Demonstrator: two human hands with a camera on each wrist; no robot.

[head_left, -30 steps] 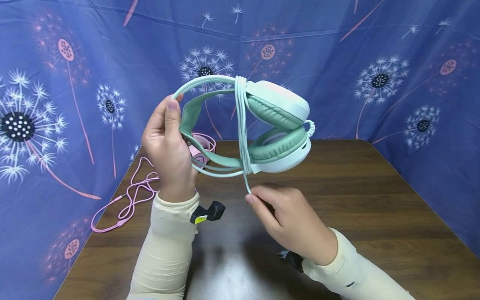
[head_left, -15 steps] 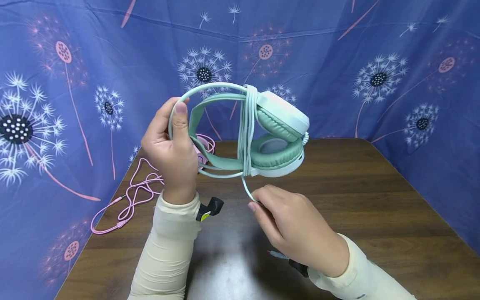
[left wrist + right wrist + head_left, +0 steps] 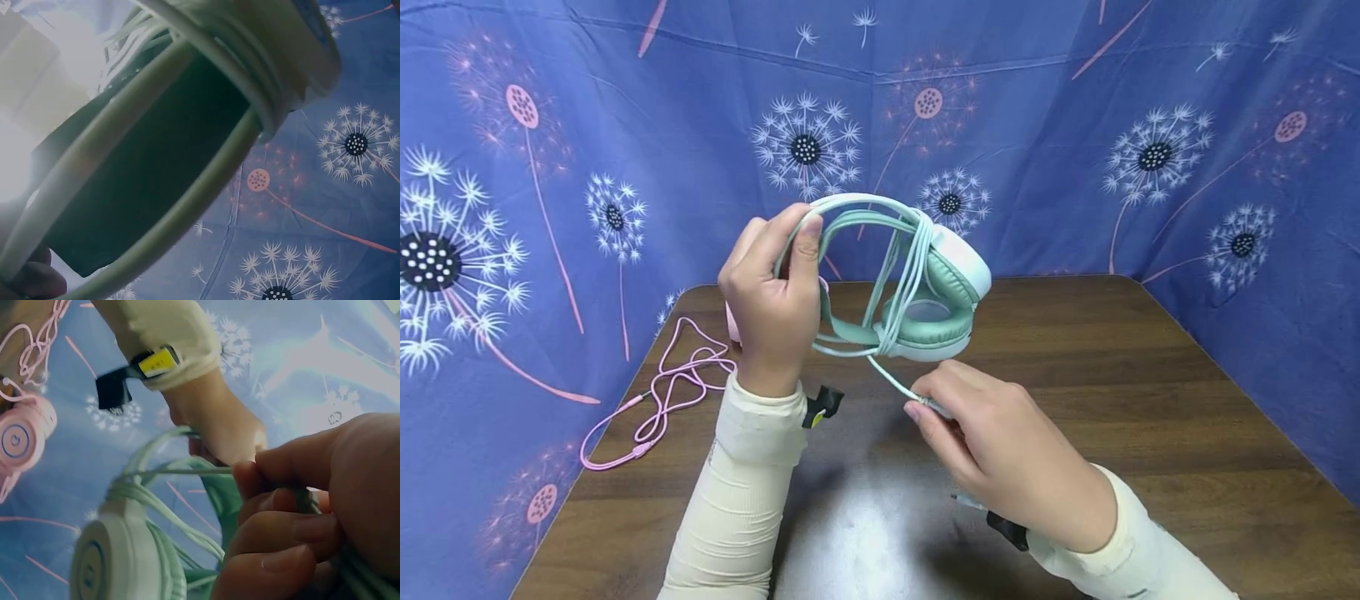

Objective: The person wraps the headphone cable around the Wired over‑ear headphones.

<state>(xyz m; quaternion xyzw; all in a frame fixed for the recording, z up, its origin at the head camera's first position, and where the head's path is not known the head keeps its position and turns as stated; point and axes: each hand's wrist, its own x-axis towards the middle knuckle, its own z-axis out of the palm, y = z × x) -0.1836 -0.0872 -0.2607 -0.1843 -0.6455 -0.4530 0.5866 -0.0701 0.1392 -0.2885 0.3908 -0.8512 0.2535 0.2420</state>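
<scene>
Pink headphones (image 3: 22, 437), pink cable (image 3: 658, 396) on wooden table (image 3: 1150, 400); blue dandelion-print cloth (image 3: 1150, 150) behind.

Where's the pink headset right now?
In the head view, the pink headset lies on the table at the far left, mostly hidden behind the left hand, its pink cable trailing toward the left edge.

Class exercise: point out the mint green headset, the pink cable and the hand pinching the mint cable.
mint green headset (image 3: 951, 271): head view, on the white outer shell of the ear cup.
pink cable (image 3: 658, 398): head view, on the tangled loops lying on the table.
right hand (image 3: 1000, 442): head view, on the back of the hand.
</scene>
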